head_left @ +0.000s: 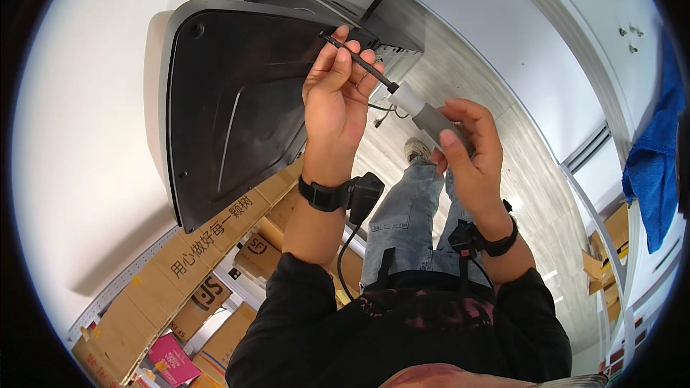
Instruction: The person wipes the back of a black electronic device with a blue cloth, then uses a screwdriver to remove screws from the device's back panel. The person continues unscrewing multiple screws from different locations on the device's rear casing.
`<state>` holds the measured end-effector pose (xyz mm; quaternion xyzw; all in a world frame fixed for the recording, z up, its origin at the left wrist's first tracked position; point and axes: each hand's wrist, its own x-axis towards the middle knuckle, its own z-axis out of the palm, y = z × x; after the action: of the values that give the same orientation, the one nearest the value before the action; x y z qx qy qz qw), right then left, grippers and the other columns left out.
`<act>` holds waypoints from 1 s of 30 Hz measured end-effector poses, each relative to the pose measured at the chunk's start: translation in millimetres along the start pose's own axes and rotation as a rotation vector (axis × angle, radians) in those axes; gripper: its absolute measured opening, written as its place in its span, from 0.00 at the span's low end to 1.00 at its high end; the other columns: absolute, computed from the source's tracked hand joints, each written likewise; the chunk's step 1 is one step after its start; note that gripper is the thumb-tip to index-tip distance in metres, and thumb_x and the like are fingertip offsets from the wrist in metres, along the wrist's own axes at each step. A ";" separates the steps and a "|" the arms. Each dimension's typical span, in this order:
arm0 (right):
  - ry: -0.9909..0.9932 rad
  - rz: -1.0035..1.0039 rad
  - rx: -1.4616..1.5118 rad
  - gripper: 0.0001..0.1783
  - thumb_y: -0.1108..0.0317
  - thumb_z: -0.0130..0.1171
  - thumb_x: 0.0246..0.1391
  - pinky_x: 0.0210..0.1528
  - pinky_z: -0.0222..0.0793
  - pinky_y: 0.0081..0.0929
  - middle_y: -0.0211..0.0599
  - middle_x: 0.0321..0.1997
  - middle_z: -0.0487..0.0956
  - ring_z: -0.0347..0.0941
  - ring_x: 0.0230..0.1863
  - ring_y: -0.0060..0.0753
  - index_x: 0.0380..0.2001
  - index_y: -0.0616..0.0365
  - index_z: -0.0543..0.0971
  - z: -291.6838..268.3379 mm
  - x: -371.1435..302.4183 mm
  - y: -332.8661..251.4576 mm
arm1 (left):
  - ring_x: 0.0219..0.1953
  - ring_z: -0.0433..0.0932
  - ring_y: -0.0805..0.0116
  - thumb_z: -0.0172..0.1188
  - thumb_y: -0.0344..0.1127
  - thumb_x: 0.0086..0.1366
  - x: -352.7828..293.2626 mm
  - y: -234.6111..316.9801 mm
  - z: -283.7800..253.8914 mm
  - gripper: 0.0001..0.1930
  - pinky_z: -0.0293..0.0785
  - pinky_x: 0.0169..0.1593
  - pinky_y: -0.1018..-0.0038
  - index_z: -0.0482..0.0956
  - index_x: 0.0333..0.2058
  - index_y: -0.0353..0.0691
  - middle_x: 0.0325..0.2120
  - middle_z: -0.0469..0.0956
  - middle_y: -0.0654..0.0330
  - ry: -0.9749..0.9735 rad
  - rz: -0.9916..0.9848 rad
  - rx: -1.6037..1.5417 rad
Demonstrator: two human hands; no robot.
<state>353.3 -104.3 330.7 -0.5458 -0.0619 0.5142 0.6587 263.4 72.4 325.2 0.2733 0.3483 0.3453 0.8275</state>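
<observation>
A screwdriver with a thick grey handle and a long dark shaft slants across the middle of the view, its tip up and to the left. My right hand is closed round the handle's rear. My left hand pinches the shaft between thumb and fingertips a little behind the tip, the other fingers loosely curled. Just left of that hand stands a large black panel with rounded corners, a pale rim and a few holes. The screwdriver's tip points toward its upper right edge; whether they touch I cannot tell.
Cardboard boxes and a pink packet lie at the lower left. Several small screws rest on a white surface at the upper right, near a blue cloth. A dark cable hangs beyond my hands.
</observation>
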 end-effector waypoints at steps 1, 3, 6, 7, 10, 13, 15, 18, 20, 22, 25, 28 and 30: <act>0.023 -0.144 -0.139 0.23 0.73 0.61 0.48 0.36 0.67 0.24 0.39 0.46 0.72 0.71 0.37 0.27 0.48 0.58 0.69 0.3 1.2 2.8 | 0.37 0.79 0.68 0.51 0.28 0.65 -0.3 0.5 2.3 0.14 0.80 0.43 0.67 0.68 0.50 0.34 0.33 0.77 0.61 0.015 -0.002 -0.014; 0.069 -0.432 -0.415 0.25 0.78 0.64 0.42 0.36 0.67 0.24 0.38 0.43 0.73 0.72 0.37 0.29 0.47 0.58 0.70 0.5 5.7 12.5 | 0.36 0.79 0.68 0.52 0.29 0.65 -1.4 2.3 6.8 0.15 0.80 0.43 0.67 0.68 0.50 0.34 0.33 0.77 0.61 0.025 -0.013 -0.014; 0.167 -0.619 -0.534 0.28 0.83 0.65 0.34 0.37 0.68 0.25 0.38 0.43 0.73 0.72 0.37 0.33 0.44 0.57 0.72 3.7 9.0 16.2 | 0.36 0.79 0.69 0.53 0.29 0.65 -0.3 -0.2 4.8 0.15 0.80 0.43 0.67 0.68 0.50 0.34 0.32 0.77 0.62 0.016 -0.002 -0.007; 0.181 -0.626 -0.539 0.29 0.84 0.65 0.33 0.38 0.68 0.25 0.37 0.42 0.73 0.72 0.38 0.33 0.44 0.57 0.73 4.8 8.9 17.4 | 0.35 0.78 0.70 0.53 0.29 0.65 0.3 -1.5 3.3 0.15 0.80 0.43 0.67 0.68 0.50 0.34 0.32 0.77 0.62 0.010 0.007 -0.003; 0.188 -0.569 -0.524 0.29 0.84 0.65 0.33 0.40 0.68 0.27 0.37 0.42 0.73 0.72 0.39 0.34 0.44 0.57 0.72 6.4 8.3 18.1 | 0.35 0.78 0.70 0.54 0.29 0.64 1.0 -2.3 1.7 0.16 0.81 0.43 0.66 0.68 0.51 0.34 0.31 0.76 0.62 0.021 0.009 0.006; 0.081 -0.357 -0.408 0.27 0.81 0.64 0.37 0.43 0.67 0.27 0.37 0.42 0.74 0.72 0.41 0.32 0.45 0.57 0.72 4.7 8.9 15.5 | 0.36 0.77 0.70 0.53 0.28 0.64 0.8 -3.0 0.7 0.17 0.81 0.43 0.65 0.68 0.52 0.34 0.32 0.76 0.61 0.026 0.021 0.038; -0.052 -0.215 -0.280 0.25 0.78 0.63 0.42 0.46 0.67 0.27 0.38 0.42 0.75 0.72 0.41 0.29 0.47 0.58 0.71 -1.5 10.8 15.8 | 0.36 0.77 0.70 0.52 0.27 0.64 -1.6 -2.8 2.2 0.17 0.81 0.43 0.64 0.67 0.52 0.34 0.32 0.76 0.61 0.021 0.022 0.070; -0.167 -0.034 -0.141 0.21 0.74 0.59 0.49 0.47 0.65 0.25 0.38 0.42 0.76 0.71 0.42 0.26 0.48 0.60 0.70 -5.1 12.4 16.2 | 0.37 0.77 0.70 0.51 0.27 0.65 -2.3 -3.5 1.8 0.17 0.81 0.43 0.63 0.67 0.52 0.34 0.33 0.75 0.60 0.015 0.027 0.087; -0.178 -0.064 -0.187 0.20 0.71 0.56 0.53 0.48 0.63 0.22 0.36 0.44 0.74 0.69 0.44 0.24 0.50 0.61 0.69 -5.9 13.1 17.2 | 0.37 0.77 0.69 0.50 0.26 0.65 -2.5 -3.6 1.7 0.17 0.81 0.44 0.63 0.67 0.52 0.34 0.34 0.75 0.60 0.013 0.030 0.082; -0.171 -0.079 -0.203 0.19 0.72 0.55 0.54 0.48 0.63 0.22 0.35 0.43 0.74 0.69 0.44 0.23 0.50 0.62 0.69 -6.1 13.3 18.6 | 0.37 0.77 0.69 0.48 0.26 0.65 -2.8 -3.4 2.2 0.16 0.81 0.44 0.63 0.67 0.52 0.34 0.34 0.75 0.59 0.012 0.028 0.070; -0.142 -0.076 -0.180 0.18 0.75 0.55 0.53 0.47 0.64 0.22 0.35 0.42 0.75 0.70 0.42 0.23 0.49 0.61 0.70 -6.3 12.4 21.6 | 0.39 0.77 0.67 0.47 0.25 0.65 -3.7 -2.0 3.1 0.16 0.81 0.44 0.62 0.67 0.52 0.34 0.34 0.76 0.58 -0.001 0.012 0.065; -0.129 -0.073 -0.164 0.18 0.74 0.55 0.53 0.47 0.63 0.21 0.33 0.42 0.75 0.69 0.42 0.22 0.49 0.60 0.71 -10.3 11.5 27.4 | 0.39 0.78 0.64 0.44 0.30 0.68 -5.1 -2.5 0.8 0.15 0.80 0.45 0.59 0.67 0.52 0.34 0.33 0.76 0.57 -0.025 0.019 0.107; -0.118 -0.081 -0.165 0.18 0.73 0.54 0.54 0.47 0.63 0.21 0.32 0.43 0.74 0.69 0.42 0.21 0.49 0.60 0.71 -14.4 12.0 32.9 | 0.39 0.78 0.63 0.42 0.35 0.69 -6.8 -2.9 1.3 0.16 0.79 0.45 0.58 0.67 0.51 0.33 0.32 0.76 0.56 -0.039 0.029 0.085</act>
<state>348.1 -109.0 293.5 -0.5640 -0.1647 0.5116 0.6270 262.0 65.1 326.6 0.3199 0.3427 0.3368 0.8166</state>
